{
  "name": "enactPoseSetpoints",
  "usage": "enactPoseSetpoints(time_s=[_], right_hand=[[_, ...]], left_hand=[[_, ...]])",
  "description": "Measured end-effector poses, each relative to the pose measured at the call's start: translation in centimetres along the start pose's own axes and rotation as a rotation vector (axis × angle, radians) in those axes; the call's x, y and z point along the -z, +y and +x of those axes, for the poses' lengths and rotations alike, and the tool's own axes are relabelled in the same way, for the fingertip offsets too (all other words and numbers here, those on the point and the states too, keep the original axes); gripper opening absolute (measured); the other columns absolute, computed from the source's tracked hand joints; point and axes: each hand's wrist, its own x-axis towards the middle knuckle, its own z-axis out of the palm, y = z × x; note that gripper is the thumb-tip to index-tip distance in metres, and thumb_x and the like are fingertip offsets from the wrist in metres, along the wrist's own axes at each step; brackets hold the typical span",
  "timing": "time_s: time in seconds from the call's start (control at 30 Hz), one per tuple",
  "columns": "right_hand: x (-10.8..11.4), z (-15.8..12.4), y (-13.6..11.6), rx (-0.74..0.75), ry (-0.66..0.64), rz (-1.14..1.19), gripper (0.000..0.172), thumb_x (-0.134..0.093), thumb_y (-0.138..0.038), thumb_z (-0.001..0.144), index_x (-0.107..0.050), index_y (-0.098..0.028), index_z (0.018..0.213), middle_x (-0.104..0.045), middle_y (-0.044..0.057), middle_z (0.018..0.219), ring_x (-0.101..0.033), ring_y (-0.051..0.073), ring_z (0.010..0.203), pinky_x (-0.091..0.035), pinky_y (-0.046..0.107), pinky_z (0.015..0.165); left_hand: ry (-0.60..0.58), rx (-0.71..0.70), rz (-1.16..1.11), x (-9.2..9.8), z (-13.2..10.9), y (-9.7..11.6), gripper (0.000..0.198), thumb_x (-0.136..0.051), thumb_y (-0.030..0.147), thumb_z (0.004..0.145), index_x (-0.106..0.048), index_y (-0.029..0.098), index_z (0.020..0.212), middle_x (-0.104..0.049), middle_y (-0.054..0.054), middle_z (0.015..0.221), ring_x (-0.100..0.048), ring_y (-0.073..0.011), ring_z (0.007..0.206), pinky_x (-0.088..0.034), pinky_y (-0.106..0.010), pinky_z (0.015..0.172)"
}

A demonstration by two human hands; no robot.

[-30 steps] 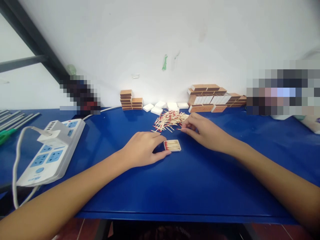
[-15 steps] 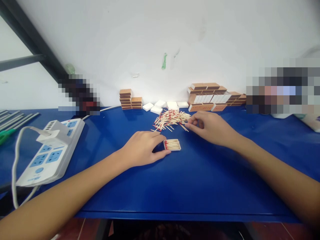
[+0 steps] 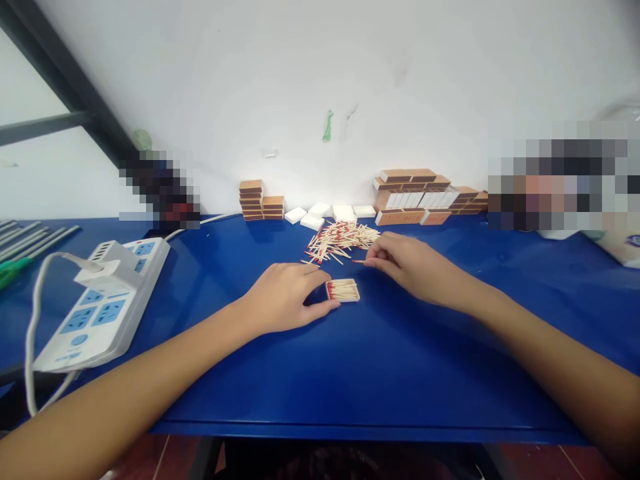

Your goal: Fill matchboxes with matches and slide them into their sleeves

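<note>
My left hand (image 3: 290, 297) rests on the blue table, its thumb and fingers closed on the left end of a small white matchbox tray (image 3: 356, 298). Inside the tray lie several matches (image 3: 344, 289), their red heads toward my left hand. To the right and a little farther back, my right hand (image 3: 403, 259) pinches a match (image 3: 359, 261) by its plain end, the red head pointing left. Just behind it is a loose heap of red-headed matches (image 3: 340, 240).
Behind the heap lie white trays (image 3: 313, 221). Stacked matchboxes stand along the wall, a small stack (image 3: 251, 200) left and a larger one (image 3: 415, 200) right. A white power strip (image 3: 107, 313) with a cable is at left, near grey rods (image 3: 35, 243). Blurred patches cover both sides.
My right hand has drawn back from the heap toward me and slightly left, now with a match between its fingertips. My left hand stays at the tray.
</note>
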Motion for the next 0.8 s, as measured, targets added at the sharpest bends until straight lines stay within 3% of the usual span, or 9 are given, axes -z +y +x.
enactPoseSetpoints(time_s=[0.1, 0.27, 0.4, 0.57, 0.8], right_hand=[[-0.1, -0.5, -1.9, 0.074, -0.004, 0.036, 0.017, -0.054, -0.032, 0.104, -0.063, -0.022, 0.095, -0.066, 0.006, 0.093, -0.062, 0.021, 0.081, -0.044, 0.032, 0.069], [-1.3, -1.2, -4.7, 0.124, -0.116, 0.082, 0.015, -0.054, -0.030, 0.106, -0.062, -0.021, 0.098, -0.067, 0.007, 0.100, -0.064, 0.020, 0.083, -0.046, 0.032, 0.072], [-1.1, -1.1, -4.1, 0.115, -0.103, 0.141, 0.017, -0.056, -0.035, 0.106, -0.065, -0.021, 0.102, -0.066, 0.006, 0.099, -0.063, 0.019, 0.083, -0.046, 0.031, 0.073], [-0.8, -0.6, -3.2, 0.126, -0.133, 0.167, 0.020, -0.059, -0.035, 0.104, -0.067, -0.021, 0.092, -0.066, 0.005, 0.090, -0.059, 0.018, 0.077, -0.044, 0.031, 0.070], [-1.3, -0.4, -3.1, 0.114, -0.071, 0.224, 0.023, -0.058, -0.039, 0.104, -0.071, -0.022, 0.095, -0.068, 0.004, 0.089, -0.059, 0.017, 0.076, -0.044, 0.030, 0.069]], left_hand=[[-0.002, 0.006, -0.002, -0.1, 0.1, -0.1, 0.034, -0.066, 0.049, 0.099, -0.075, 0.018, 0.112, -0.075, -0.003, 0.087, -0.068, -0.0183, 0.074, -0.043, -0.029, 0.064], [-0.007, -0.002, -0.002, -0.1, 0.1, -0.1, 0.032, -0.067, 0.048, 0.099, -0.075, 0.018, 0.108, -0.074, -0.003, 0.087, -0.067, -0.0184, 0.073, -0.042, -0.030, 0.064], [-0.002, -0.005, -0.005, -0.1, 0.1, -0.2, 0.032, -0.066, 0.048, 0.099, -0.075, 0.018, 0.107, -0.074, -0.003, 0.086, -0.067, -0.0181, 0.072, -0.042, -0.029, 0.063], [0.003, -0.006, -0.004, -0.1, 0.1, -0.2, 0.034, -0.066, 0.049, 0.099, -0.074, 0.019, 0.112, -0.075, -0.003, 0.087, -0.068, -0.0181, 0.073, -0.042, -0.029, 0.063], [0.002, -0.011, 0.001, 0.0, 0.1, -0.1, 0.033, -0.067, 0.048, 0.099, -0.075, 0.019, 0.111, -0.075, -0.003, 0.087, -0.069, -0.0184, 0.074, -0.044, -0.029, 0.064]])
